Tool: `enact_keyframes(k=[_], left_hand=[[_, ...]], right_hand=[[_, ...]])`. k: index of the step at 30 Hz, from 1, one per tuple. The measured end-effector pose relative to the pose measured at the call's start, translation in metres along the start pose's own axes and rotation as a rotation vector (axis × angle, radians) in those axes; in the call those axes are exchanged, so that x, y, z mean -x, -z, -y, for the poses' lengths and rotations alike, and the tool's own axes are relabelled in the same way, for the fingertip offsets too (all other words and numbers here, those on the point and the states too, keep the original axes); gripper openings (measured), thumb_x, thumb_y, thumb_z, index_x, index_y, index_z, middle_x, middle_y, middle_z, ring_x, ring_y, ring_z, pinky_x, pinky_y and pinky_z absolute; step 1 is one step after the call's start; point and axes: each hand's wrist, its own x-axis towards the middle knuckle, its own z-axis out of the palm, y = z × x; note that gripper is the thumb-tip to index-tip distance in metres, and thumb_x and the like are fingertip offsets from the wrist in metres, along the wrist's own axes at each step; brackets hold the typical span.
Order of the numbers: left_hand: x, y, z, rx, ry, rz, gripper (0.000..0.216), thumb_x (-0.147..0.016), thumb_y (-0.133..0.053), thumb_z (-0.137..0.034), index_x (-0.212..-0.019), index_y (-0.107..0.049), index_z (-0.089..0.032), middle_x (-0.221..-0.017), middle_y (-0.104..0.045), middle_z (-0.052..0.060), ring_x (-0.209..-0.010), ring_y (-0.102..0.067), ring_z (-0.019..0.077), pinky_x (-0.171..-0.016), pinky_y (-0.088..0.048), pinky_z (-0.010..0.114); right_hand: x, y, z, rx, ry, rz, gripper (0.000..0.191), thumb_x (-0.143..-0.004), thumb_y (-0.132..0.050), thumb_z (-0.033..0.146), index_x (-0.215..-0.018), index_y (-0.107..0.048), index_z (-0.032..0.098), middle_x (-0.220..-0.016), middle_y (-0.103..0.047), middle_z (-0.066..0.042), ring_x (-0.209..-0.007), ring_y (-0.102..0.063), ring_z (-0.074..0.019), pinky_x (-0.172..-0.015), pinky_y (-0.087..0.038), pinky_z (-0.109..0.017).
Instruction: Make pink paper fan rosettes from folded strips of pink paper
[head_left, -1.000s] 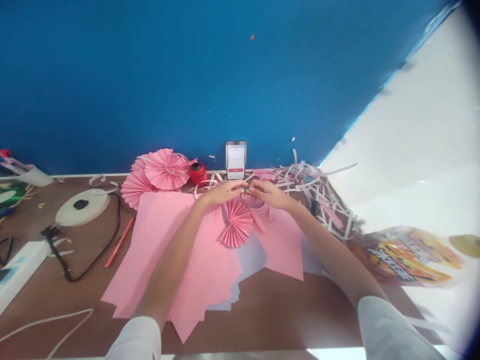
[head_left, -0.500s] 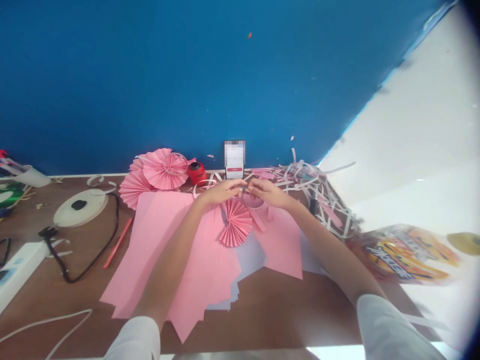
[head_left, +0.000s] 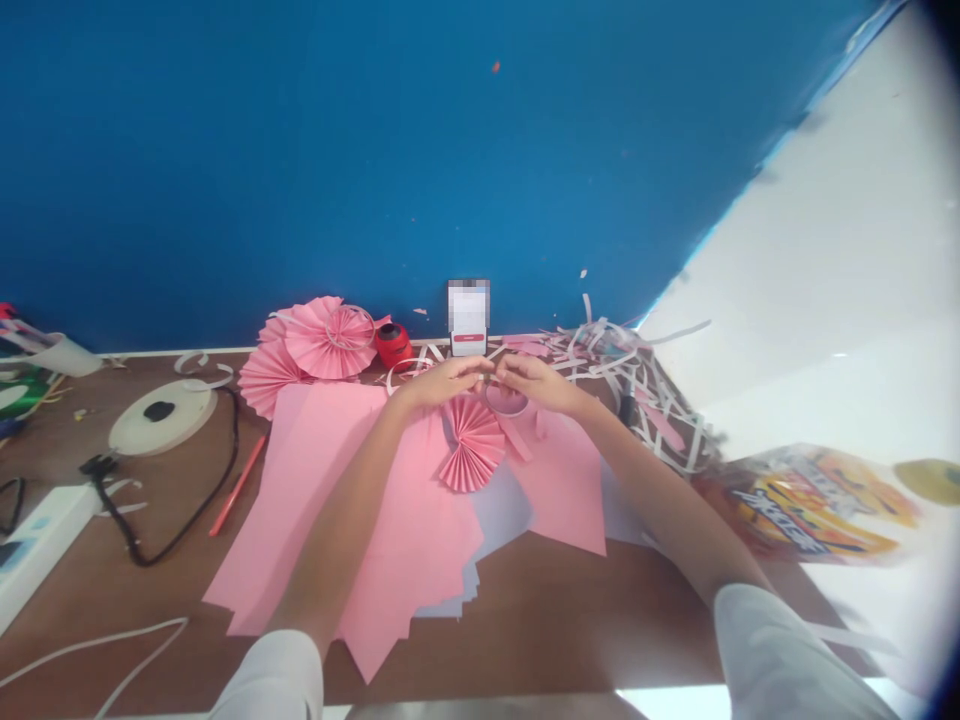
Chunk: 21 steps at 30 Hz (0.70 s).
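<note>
Over the back part of the pink paper sheets [head_left: 409, 520], my left hand [head_left: 446, 380] and my right hand [head_left: 534, 382] meet fingertip to fingertip. Both have bent, closed fingers; whatever is pinched between them is too small to make out. Just below the fingers of my right hand is a pale ring [head_left: 508, 408], perhaps a roll of tape, partly hidden. A pleated pink paper fan [head_left: 472, 447] lies spread on the sheets beneath my hands. Short pink strips [head_left: 516, 440] lie to its right.
Finished-looking pleated pink rosettes [head_left: 330, 340] rest at the back left beside a red round object [head_left: 394, 346]. A phone [head_left: 469, 320] leans on the blue wall. Shredded paper strips [head_left: 667, 400] heap at right, near a snack bag [head_left: 817, 505]. A red pen [head_left: 238, 485] and power strip [head_left: 45, 540] lie left.
Almost nothing differs. My hands stay together in the same place, with only a very slight shift of the fingers and of the camera view.
</note>
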Motion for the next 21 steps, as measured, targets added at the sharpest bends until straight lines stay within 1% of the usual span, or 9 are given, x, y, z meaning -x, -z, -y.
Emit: enact_keyframes(k=[6, 14, 21], left_hand=[[-0.0001, 0.0012, 0.0014, -0.004, -0.01, 0.004, 0.034, -0.087, -0.046, -0.023, -0.119, -0.057, -0.019, -0.081, -0.054, 0.001, -0.078, -0.053, 0.0122, -0.078, -0.045, 0.028], [0.0019, 0.0022, 0.0015, 0.077, 0.005, 0.019, 0.033, -0.087, -0.049, -0.027, -0.118, -0.057, -0.019, -0.08, -0.052, 0.001, -0.078, -0.051, 0.0114, -0.081, -0.045, 0.03], [0.0028, 0.002, -0.0001, 0.103, 0.015, 0.024, 0.033, -0.087, -0.048, -0.024, -0.118, -0.057, -0.02, -0.08, -0.049, 0.0, -0.078, -0.05, 0.0108, -0.082, -0.045, 0.03]], right_hand=[[-0.0009, -0.0005, 0.0019, -0.033, -0.021, 0.003, 0.035, -0.088, -0.051, 0.05, -0.077, -0.05, 0.018, -0.067, -0.056, 0.001, -0.063, -0.052, -0.0116, -0.063, -0.04, -0.026], [-0.001, -0.0002, -0.0011, -0.083, 0.016, 0.029, 0.035, -0.089, -0.051, 0.051, -0.076, -0.049, 0.018, -0.067, -0.055, 0.001, -0.061, -0.051, -0.0109, -0.061, -0.038, -0.025], [-0.0004, -0.0004, 0.0036, -0.111, -0.01, 0.037, 0.037, -0.088, -0.052, 0.052, -0.077, -0.049, 0.018, -0.066, -0.055, 0.002, -0.061, -0.05, -0.0106, -0.061, -0.038, -0.025]])
